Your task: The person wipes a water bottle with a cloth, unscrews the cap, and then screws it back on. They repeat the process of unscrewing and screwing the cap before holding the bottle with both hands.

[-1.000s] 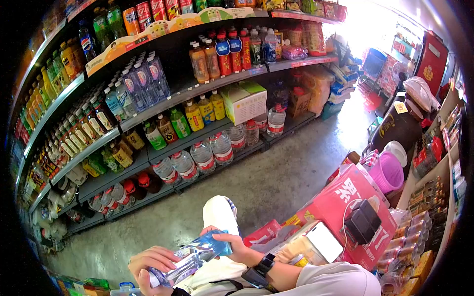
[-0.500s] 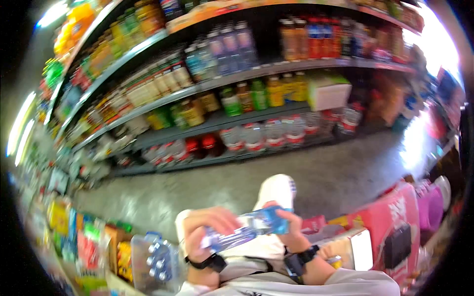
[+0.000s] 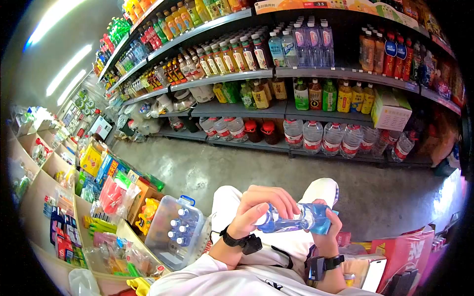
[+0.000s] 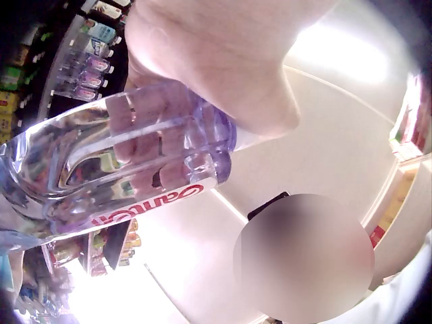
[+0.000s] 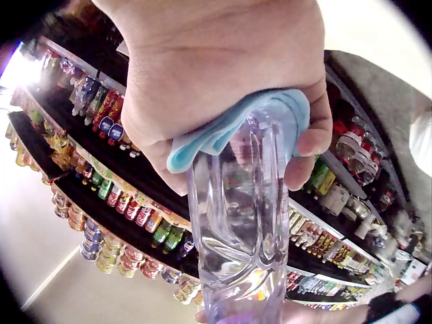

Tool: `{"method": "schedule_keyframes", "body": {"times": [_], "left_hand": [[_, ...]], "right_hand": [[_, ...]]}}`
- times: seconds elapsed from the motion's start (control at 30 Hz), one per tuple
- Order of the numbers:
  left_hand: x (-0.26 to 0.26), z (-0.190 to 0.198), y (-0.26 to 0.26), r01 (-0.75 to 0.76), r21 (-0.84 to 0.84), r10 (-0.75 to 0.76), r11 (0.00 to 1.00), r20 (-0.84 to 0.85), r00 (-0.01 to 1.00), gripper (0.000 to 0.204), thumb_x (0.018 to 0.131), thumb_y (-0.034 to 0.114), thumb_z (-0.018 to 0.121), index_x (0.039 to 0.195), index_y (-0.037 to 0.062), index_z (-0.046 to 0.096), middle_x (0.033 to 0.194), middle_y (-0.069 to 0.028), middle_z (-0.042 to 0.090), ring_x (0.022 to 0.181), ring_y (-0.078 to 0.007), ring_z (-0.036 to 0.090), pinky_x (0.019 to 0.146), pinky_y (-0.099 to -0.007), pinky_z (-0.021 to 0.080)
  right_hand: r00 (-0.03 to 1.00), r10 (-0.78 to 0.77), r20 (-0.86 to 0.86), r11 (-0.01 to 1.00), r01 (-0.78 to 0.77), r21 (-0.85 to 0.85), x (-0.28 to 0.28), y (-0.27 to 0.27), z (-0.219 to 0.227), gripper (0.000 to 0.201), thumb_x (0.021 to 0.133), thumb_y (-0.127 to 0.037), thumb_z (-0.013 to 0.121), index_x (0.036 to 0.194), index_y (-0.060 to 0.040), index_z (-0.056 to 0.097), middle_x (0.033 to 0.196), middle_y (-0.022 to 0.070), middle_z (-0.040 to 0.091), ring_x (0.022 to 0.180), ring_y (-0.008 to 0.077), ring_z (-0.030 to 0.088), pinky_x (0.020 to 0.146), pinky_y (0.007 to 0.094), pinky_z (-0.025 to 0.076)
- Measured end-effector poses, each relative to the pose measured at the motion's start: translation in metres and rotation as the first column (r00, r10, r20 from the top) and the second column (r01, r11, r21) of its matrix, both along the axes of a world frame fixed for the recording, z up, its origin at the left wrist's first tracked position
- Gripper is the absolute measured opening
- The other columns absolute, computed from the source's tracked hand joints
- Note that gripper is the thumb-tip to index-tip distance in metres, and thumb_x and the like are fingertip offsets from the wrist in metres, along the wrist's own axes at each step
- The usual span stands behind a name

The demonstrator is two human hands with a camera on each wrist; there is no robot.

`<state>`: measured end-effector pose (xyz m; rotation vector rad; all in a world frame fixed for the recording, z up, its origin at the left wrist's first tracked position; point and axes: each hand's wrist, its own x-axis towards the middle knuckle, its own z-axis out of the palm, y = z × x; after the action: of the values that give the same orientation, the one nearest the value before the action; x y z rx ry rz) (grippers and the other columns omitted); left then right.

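Observation:
A clear, purple-tinted plastic water bottle point(image 3: 284, 224) lies sideways between both hands above the person's lap. My left hand point(image 3: 264, 207) grips it near one end, its fingers showing through the clear plastic in the left wrist view, where red lettering point(image 4: 148, 206) marks the label. My right hand point(image 3: 330, 229) holds a light blue cloth point(image 5: 243, 121) wrapped over the other end of the bottle, the fingers curled round cloth and bottle together. That end is hidden under the cloth.
A lidless clear plastic bin point(image 3: 165, 241) with several small bottles stands left of the lap. Divided bins of packaged goods point(image 3: 74, 197) line the left side. Drink shelves point(image 3: 340, 74) run across the far side, beyond the concrete floor point(image 3: 237, 167). A phone point(image 3: 374, 274) stands at the lower right.
The head view has swung left, so the bins and clear bin now show at left. Both hands still hold the bottle and cloth, now further right in view.

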<state>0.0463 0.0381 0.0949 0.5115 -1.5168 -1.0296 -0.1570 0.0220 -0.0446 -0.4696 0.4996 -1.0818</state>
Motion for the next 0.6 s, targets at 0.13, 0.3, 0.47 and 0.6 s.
{"method": "schedule_keyframes", "body": {"times": [0.13, 0.3, 0.47, 0.6], "left_hand": [[-0.001, -0.001, 0.001, -0.006, -0.002, 0.006, 1.0, 0.003, 1.0, 0.047, 0.096, 0.032, 0.046, 0.075, -0.0053, 0.066, 0.078, -0.0206, 0.07, 0.081, -0.037, 0.07, 0.076, -0.0423, 0.054], [0.0, -0.002, 0.0, -0.029, -0.005, 0.029, 1.0, 0.015, 0.999, 0.049, 0.096, 0.035, 0.046, 0.074, -0.0052, 0.066, 0.076, -0.0226, 0.069, 0.078, -0.0399, 0.069, 0.074, -0.0445, 0.054], [0.003, -0.004, -0.001, 0.016, 0.022, -0.016, 1.0, 0.001, 1.0, 0.045, 0.095, 0.032, 0.048, 0.077, -0.0046, 0.067, 0.082, -0.0182, 0.07, 0.086, -0.0332, 0.07, 0.08, -0.0396, 0.054], [0.003, -0.004, 0.001, 0.012, 0.034, -0.012, 0.999, -0.005, 1.0, 0.046, 0.096, 0.033, 0.048, 0.077, -0.0046, 0.067, 0.083, -0.0183, 0.07, 0.086, -0.0331, 0.07, 0.08, -0.0396, 0.054]], "right_hand": [[1.0, -0.009, 0.001, 1.0, 0.009, 0.022, 0.0, -0.001, -0.005, 0.055, 0.082, -0.048, 0.06, 0.114, -0.0042, 0.055, 0.091, 0.0109, 0.066, 0.07, 0.0208, 0.063, 0.051, 0.0326, 0.046], [1.0, -0.006, 0.008, 1.0, 0.006, 0.028, 0.001, -0.001, -0.005, 0.054, 0.082, -0.048, 0.06, 0.114, -0.0046, 0.055, 0.091, 0.0108, 0.066, 0.07, 0.0208, 0.063, 0.051, 0.0329, 0.046], [0.998, 0.035, 0.049, 0.999, -0.035, -0.007, -0.004, -0.002, -0.009, 0.052, 0.084, -0.045, 0.06, 0.116, -0.0042, 0.055, 0.098, 0.0121, 0.067, 0.077, 0.0212, 0.064, 0.056, 0.034, 0.05], [0.999, 0.028, 0.038, 0.999, -0.029, 0.021, -0.004, -0.002, -0.013, 0.053, 0.084, -0.045, 0.06, 0.116, -0.0037, 0.055, 0.098, 0.0124, 0.066, 0.076, 0.0214, 0.064, 0.056, 0.034, 0.05]]}}
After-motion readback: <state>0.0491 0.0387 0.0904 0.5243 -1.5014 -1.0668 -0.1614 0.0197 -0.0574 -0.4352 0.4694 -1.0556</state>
